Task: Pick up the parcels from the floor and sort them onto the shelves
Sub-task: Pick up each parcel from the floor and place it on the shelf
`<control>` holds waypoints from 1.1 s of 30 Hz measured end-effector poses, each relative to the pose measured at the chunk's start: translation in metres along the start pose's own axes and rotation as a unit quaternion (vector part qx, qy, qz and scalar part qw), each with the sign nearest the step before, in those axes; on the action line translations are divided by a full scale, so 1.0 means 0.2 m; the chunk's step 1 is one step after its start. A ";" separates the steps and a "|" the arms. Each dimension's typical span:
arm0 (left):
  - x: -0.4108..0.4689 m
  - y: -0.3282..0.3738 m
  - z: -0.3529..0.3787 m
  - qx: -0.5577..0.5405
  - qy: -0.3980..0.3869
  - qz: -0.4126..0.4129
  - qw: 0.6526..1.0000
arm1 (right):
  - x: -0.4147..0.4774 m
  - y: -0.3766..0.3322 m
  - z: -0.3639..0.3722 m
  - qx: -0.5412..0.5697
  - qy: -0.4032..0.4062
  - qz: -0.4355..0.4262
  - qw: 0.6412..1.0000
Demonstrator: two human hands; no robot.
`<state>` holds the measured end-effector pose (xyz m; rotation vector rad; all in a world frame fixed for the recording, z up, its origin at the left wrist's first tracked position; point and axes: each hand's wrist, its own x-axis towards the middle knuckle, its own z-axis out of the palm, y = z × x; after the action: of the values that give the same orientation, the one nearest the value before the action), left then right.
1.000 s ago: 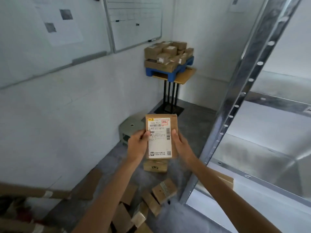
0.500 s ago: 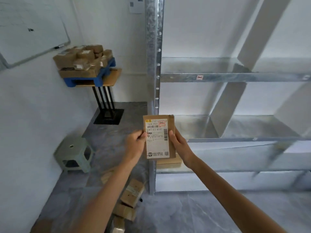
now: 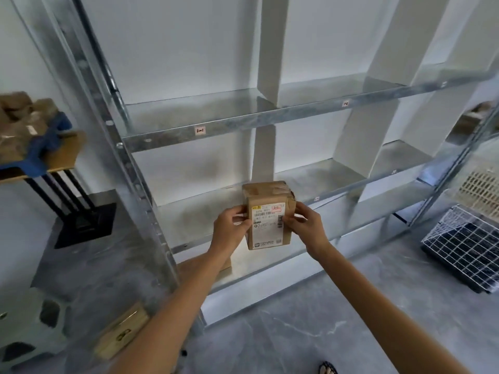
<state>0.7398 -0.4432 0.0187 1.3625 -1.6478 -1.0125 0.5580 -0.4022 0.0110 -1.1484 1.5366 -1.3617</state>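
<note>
In front of the metal shelves [image 3: 270, 114], I grip a brown parcel [image 3: 268, 215] upright between my left hand [image 3: 231, 230] and right hand [image 3: 306, 228], label facing me.

Off to my left a wooden stand [image 3: 66, 155] on black metal legs [image 3: 58, 190] carries a blue pallet [image 3: 47, 143]. Its black base plate [image 3: 85, 225] sits flat on the grey marbled floor [image 3: 310, 319]. Near my left elbow, low down, is a pale green plastic stool [image 3: 29, 325]. To my right a white wire basket [image 3: 464, 244] rests on the floor, with a cream lattice crate [image 3: 480, 190] just behind it. White wall [image 3: 175, 44] fills the background.
</note>
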 end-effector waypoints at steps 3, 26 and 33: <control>0.12 0.09 0.22 -0.041 -0.059 -0.037 0.997 | 0.13 0.06 -0.20 0.011 0.005 0.011 1.000; 0.94 0.34 1.28 -0.026 0.126 -0.154 0.980 | 1.32 0.23 -0.97 0.047 -0.137 0.159 0.977; 1.10 0.19 1.30 0.000 0.178 -0.202 0.963 | 1.50 0.34 -0.78 -0.003 -0.169 0.179 0.969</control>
<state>0.4562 -0.6277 -0.0359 1.8078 -1.1291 -0.9177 0.3122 -0.6400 -0.0294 -0.9872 1.4136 -0.8707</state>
